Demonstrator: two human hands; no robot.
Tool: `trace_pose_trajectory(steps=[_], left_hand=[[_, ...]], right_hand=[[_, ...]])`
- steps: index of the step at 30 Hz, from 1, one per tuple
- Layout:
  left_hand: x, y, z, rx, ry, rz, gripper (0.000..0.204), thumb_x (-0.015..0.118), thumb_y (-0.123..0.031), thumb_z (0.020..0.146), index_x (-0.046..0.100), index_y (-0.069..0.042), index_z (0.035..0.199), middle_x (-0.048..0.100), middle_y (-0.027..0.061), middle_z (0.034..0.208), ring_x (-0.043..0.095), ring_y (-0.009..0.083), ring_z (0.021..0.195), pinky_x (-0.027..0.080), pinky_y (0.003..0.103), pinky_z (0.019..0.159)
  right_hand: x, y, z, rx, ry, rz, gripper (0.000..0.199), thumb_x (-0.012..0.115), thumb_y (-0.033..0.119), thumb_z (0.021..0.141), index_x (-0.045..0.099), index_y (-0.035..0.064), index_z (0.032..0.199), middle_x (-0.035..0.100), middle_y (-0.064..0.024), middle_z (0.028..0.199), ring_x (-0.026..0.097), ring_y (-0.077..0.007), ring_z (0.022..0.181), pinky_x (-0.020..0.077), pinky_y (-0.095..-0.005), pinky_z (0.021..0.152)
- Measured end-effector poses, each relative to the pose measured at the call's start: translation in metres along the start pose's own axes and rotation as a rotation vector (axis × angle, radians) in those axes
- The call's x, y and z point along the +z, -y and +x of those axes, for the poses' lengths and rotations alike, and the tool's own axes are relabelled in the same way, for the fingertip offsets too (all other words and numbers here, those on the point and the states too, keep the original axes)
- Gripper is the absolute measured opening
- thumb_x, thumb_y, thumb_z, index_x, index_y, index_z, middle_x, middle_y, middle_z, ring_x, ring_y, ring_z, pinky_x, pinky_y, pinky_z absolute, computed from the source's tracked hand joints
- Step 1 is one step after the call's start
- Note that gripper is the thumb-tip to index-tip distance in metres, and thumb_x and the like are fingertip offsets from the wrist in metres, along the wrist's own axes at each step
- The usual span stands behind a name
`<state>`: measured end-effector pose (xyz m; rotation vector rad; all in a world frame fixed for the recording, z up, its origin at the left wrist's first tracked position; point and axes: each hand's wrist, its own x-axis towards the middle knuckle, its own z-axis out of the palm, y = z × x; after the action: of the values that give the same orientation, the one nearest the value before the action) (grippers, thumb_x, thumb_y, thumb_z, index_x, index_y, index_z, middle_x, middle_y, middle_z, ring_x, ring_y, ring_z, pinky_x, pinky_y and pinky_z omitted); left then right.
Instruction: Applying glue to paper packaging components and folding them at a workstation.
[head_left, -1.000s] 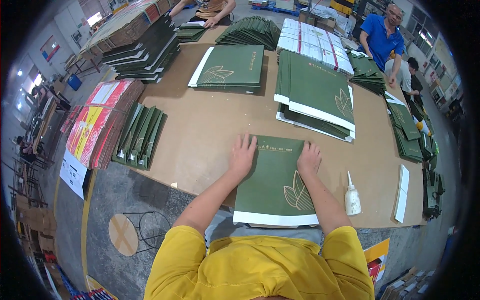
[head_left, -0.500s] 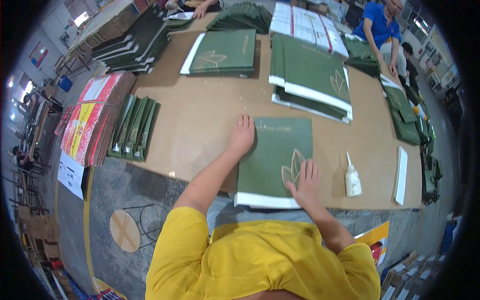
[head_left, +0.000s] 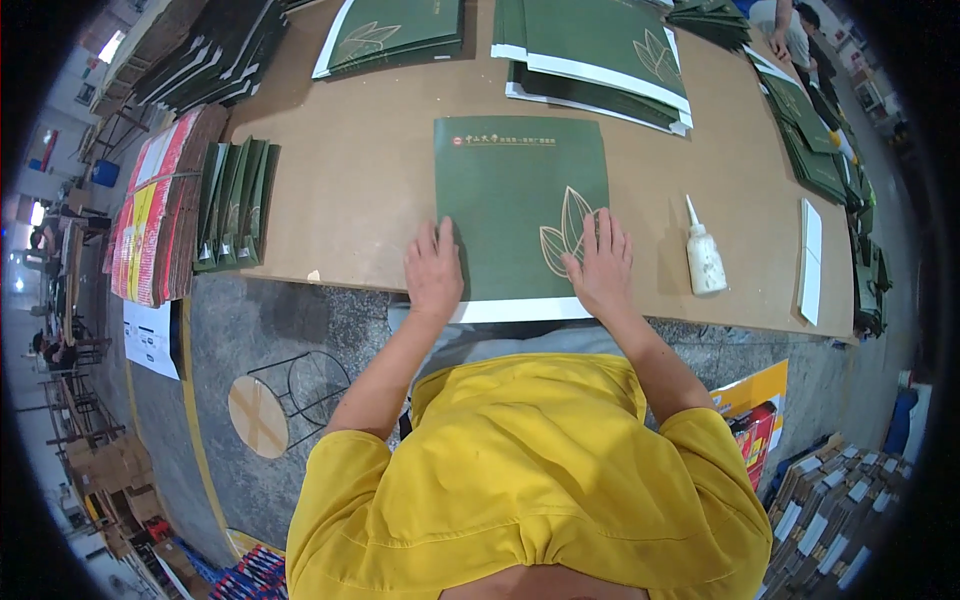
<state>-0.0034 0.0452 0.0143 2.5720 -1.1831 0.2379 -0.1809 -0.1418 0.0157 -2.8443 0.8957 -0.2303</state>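
A flat dark green paper bag (head_left: 510, 220) with a gold leaf outline and a white strip along its near edge lies at the table's front. My left hand (head_left: 434, 272) rests at the bag's left edge, fingers stretched forward and holding nothing. On the right, my right hand (head_left: 603, 265) lies over the bag beside the leaf print, its fingers extended and thumb apart. To the right of that hand, a white squeeze bottle (head_left: 706, 262) with a pointed nozzle stands on the table.
Stacks of similar green bags (head_left: 610, 70) lie along the table's far side. At the left edge are folded green bags (head_left: 235, 205) and a red-and-yellow wrapped bundle (head_left: 160, 205). A white strip (head_left: 810, 262) lies far right. A round stool (head_left: 258, 417) stands on the floor.
My left hand has come back toward me from the bag's far left part to its near left edge. My right hand stays by the leaf print. The view has tilted down.
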Motion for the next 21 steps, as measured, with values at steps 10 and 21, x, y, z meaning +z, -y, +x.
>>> trace_pose_trajectory(steps=[10, 21], left_hand=[[-0.027, 0.064, -0.003, 0.689, 0.077, -0.212, 0.049, 0.055, -0.001, 0.072, 0.054, -0.004, 0.121, 0.052, 0.013, 0.127, 0.048, 0.0316, 0.117, 0.039, 0.041, 0.101], [-0.023, 0.065, -0.001, 0.668, 0.255, -0.374, 0.052, 0.057, 0.002, 0.072, 0.054, -0.005, 0.123, 0.051, 0.0122, 0.127, 0.046, 0.0314, 0.123, 0.037, 0.044, 0.103]], right_hand=[[-0.035, -0.069, -0.028, -0.583, -0.149, 0.219, 0.04, 0.059, 0.005, 0.075, 0.06, 0.009, 0.115, 0.059, -0.0058, 0.117, 0.053, -0.0265, 0.099, 0.043, -0.0364, 0.086], [-0.035, -0.078, -0.04, -0.476, -0.084, 0.321, 0.039, 0.058, 0.002, 0.072, 0.06, 0.0071, 0.111, 0.059, -0.0059, 0.117, 0.054, -0.0273, 0.093, 0.0443, -0.0375, 0.081]])
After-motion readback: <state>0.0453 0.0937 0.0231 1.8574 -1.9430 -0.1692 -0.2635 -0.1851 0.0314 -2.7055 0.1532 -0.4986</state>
